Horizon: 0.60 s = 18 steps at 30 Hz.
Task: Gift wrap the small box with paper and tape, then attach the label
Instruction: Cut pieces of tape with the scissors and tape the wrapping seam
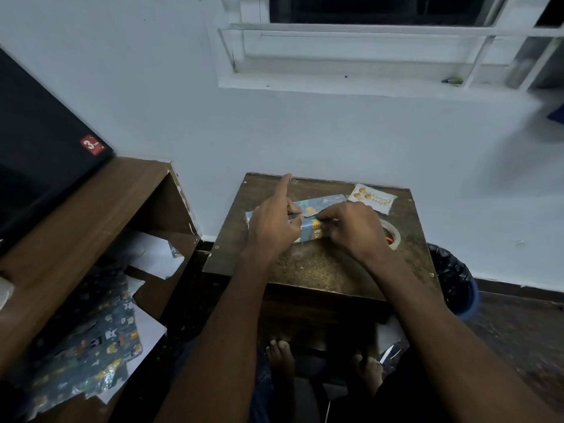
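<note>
One small wooden table [320, 270] stands against the wall, and on it lies one small box [314, 222] wrapped in blue patterned paper. Two hands work on the box: the left hand [271, 227] pinches the paper at its left part with the forefinger raised straight, and the right hand [354, 230] pinches the paper at its right part. One tape roll [393, 236] sits just beside the right hand, partly hidden. One label [372, 198] lies behind it.
</note>
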Available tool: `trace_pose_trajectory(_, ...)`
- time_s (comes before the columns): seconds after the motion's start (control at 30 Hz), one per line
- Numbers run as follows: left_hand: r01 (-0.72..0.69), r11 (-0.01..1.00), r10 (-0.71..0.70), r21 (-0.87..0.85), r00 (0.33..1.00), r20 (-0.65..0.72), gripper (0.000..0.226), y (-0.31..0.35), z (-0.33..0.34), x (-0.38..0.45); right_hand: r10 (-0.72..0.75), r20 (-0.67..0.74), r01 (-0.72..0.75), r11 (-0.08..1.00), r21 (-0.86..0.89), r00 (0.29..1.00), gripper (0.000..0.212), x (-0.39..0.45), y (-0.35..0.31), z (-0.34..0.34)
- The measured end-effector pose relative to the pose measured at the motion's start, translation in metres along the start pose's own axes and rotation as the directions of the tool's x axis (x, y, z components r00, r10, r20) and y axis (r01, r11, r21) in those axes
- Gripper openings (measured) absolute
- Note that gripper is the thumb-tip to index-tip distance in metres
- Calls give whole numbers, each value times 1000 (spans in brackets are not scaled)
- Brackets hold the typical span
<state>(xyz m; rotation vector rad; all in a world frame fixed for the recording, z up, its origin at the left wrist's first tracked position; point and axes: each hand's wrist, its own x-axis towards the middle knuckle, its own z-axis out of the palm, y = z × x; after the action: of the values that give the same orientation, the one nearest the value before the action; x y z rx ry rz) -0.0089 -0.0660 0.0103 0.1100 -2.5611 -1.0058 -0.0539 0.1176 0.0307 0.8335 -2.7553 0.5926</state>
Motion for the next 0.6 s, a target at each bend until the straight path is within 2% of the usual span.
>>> trace_pose_trajectory(0.1, 13, 1000, -13, 6, 1000, 21, 102, 3, -4, -5, -18, -79, 13, 998, -63, 997, 9, -6, 1, 0)
trace_pose_trajectory(0.2, 20, 999, -19, -26, 999, 36, 95, 5, -6, -8, -102, -149, 104, 995, 6, 984, 15, -8, 2, 2)
trace_pose_trajectory(0.27, 4, 998, -2, -60, 1000, 30, 87, 4, -6, -10, -194, -117, 199, 980, 31, 974, 30, -7, 2, 5)
trace_pose_trajectory(0.33, -2, 997, 4, -78, 999, 33, 83, 4, -7, -11, -290, -77, 289, 957, -31, 954, 37, -6, 1, 8)
trace_pose_trajectory(0.47, -11, 997, 13, -72, 999, 29, 80, 2, -7, -13, -299, -80, 278, 939, -201, 951, 26, -8, -1, 9)
trace_pose_trajectory(0.6, -2, 994, 4, -106, 1000, 23, 75, 1, -5, -14, -276, 3, 276, 960, -51, 961, 21, -7, 0, 8)
